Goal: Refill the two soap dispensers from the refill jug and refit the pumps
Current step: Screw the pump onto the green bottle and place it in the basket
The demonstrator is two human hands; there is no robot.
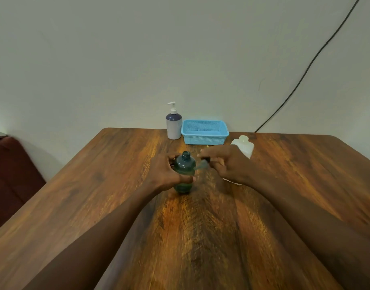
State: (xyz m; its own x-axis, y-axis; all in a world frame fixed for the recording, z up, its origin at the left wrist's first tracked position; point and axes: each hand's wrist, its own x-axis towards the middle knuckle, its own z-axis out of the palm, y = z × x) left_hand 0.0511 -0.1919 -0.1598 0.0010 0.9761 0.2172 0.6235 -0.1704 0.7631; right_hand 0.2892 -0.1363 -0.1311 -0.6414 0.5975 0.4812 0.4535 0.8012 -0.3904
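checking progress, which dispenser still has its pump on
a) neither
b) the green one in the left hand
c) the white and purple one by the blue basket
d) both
c: the white and purple dispenser beside the blue basket still carries its white pump, while the green bottle gripped by the left hand shows a bare open neck.

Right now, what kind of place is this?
Probably a room in a home or small office: a wooden table against a plain wall, a blue plastic basket on it, and what looks like a dark red seat.
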